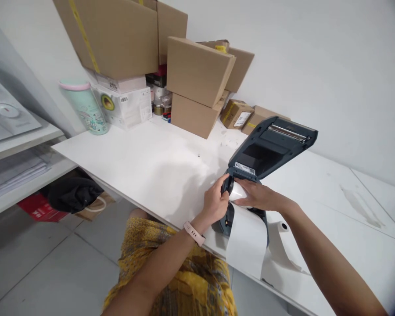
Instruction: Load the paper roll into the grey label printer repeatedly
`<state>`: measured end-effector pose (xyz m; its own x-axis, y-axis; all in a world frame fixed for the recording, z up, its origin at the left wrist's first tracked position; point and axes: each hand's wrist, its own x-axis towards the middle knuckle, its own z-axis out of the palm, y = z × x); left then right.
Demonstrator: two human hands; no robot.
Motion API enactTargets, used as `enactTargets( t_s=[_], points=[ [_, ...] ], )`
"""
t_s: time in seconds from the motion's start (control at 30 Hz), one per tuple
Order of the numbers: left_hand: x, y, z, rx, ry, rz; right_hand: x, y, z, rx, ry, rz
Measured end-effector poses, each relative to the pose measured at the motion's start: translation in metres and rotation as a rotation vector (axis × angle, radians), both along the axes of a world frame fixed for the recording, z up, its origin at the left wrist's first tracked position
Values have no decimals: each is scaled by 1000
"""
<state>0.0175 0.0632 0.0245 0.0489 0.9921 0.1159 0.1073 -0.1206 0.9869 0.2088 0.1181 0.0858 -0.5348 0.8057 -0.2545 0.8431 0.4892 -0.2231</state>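
A dark grey label printer stands at the table's front edge with its lid raised. In its bay lies a white paper roll, and a wide strip of paper hangs from it over the front edge. My right hand is wrapped over the roll from the right, its fingertips partly hidden behind it. My left hand grips the printer's left side by the roll holder, with fingers bent and the thumb near the roll's end. A second paper roll, partly unwound, lies right of the printer.
Cardboard boxes are stacked at the back against the wall. A mint-green tumbler and a white box with an avocado picture stand at the back left. Left of the white table is a shelf with papers.
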Motion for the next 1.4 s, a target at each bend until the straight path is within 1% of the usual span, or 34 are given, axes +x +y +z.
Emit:
enactTargets(
  t_s=[0.07,0.13,0.23,0.27,0.33,0.4,0.47,0.57,0.7,0.93,1.17,1.3,1.4],
  points=[
    [0,0,0,-1,1,1,-1,-19,-3,180,44,2],
    [0,0,0,4,7,5,-4,-45,-4,296,142,15],
    [0,0,-2,19,23,11,-10,-90,-13,311,208,28],
    [0,0,-3,26,24,15,-13,-104,-18,327,197,18],
    [1,1,-5,42,15,24,-21,-128,-34,424,163,-26],
    [2,2,-9,61,0,28,-31,-145,-50,564,152,-79],
    [3,4,-13,77,-9,27,-43,-155,-62,669,147,-126],
    [4,8,-20,86,-11,27,-60,-163,-72,741,125,-214],
    [5,13,-26,101,4,23,-72,-166,-73,744,129,-296],
    [5,18,-30,133,-22,15,-72,-167,-70,707,118,-312],
    [4,12,-24,88,-22,6,-74,-168,-71,737,141,-307],
    [2,10,-20,95,-3,-1,-74,-179,-75,772,157,-295],
    [2,7,-20,97,0,-7,-74,-193,-79,820,194,-282]
  ],
)
